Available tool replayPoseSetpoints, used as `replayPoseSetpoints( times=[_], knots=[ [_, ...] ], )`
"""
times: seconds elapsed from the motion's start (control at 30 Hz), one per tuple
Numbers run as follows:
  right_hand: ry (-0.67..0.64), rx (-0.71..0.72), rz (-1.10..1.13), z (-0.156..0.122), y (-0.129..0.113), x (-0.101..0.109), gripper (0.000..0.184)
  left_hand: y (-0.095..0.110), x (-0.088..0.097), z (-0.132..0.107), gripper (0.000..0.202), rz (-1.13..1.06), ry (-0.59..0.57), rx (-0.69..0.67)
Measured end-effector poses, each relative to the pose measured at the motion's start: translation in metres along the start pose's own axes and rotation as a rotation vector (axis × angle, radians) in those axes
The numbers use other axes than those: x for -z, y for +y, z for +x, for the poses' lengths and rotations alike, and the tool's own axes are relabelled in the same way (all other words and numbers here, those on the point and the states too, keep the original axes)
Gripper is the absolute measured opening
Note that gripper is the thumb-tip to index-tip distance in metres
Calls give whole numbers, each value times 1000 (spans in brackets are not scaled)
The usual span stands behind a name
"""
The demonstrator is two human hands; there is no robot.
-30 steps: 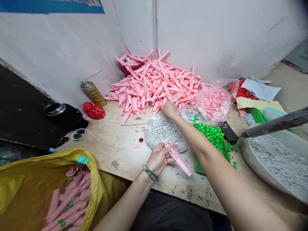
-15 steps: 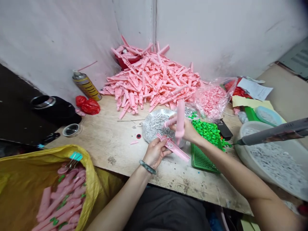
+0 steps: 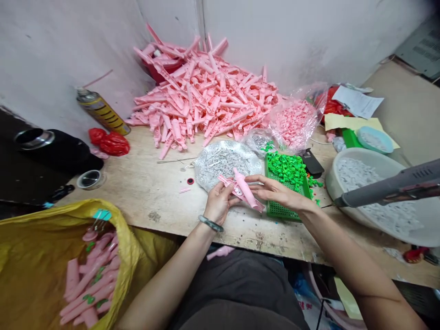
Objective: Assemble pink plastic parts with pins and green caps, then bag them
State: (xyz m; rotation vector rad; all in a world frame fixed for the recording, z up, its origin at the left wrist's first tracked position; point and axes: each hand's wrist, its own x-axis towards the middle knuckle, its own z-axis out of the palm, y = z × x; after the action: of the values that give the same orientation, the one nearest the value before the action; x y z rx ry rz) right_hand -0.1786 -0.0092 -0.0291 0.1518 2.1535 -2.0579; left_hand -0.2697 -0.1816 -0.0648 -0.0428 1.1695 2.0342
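My left hand [image 3: 219, 201] is closed on a pink plastic half shell [image 3: 227, 179], thumb on top, with a small round whitish part inside it. A second pink shell [image 3: 246, 189], longer and rounded, lies slantwise over the first. My right hand [image 3: 275, 190] is at its right side, fingers stretched out and fingertips at the shell; whether they press on it I cannot tell. Just behind the hands is a silvery wrapped dish [image 3: 206, 167] of metal pins and small grey parts. Another pink piece [image 3: 222, 252] rests on my lap at the table edge.
Pink shells [image 3: 206, 96] are heaped at the back, beside a clear bag of small pink parts [image 3: 295, 121]. Green parts [image 3: 287, 169] fill a green basket [image 3: 280, 211]. An electric screwdriver [image 3: 395, 183] juts over a white tub [image 3: 333, 183]. Left are a spray can [image 3: 103, 110] and yellow sack [image 3: 130, 247].
My right hand has come down and its fingers have straightened. The pink shell it held raised now lies over the left hand's half. A pink piece has appeared on my lap.
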Motion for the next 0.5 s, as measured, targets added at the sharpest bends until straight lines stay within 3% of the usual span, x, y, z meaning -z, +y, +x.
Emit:
replayPoseSetpoints(
  times=[0.1,0.17,0.27,0.37,0.5],
  knots=[
    [318,-75,-63,7,13,-15,39,-3,-1,-4,39,56,-47,-18],
    [432,-16,-73,12,20,-23,37,-5,-2,-6,41,67,-53,-20],
    [500,98,-163,9,22,-33,35,-6,-1,-8,38,54,-13,-28],
    [568,213,-440,-1,21,-44,32,-7,-2,-8,36,30,14,-68],
    [633,347,-732,-13,23,-60,43,-9,-8,-9,33,7,39,-96]
  ],
)
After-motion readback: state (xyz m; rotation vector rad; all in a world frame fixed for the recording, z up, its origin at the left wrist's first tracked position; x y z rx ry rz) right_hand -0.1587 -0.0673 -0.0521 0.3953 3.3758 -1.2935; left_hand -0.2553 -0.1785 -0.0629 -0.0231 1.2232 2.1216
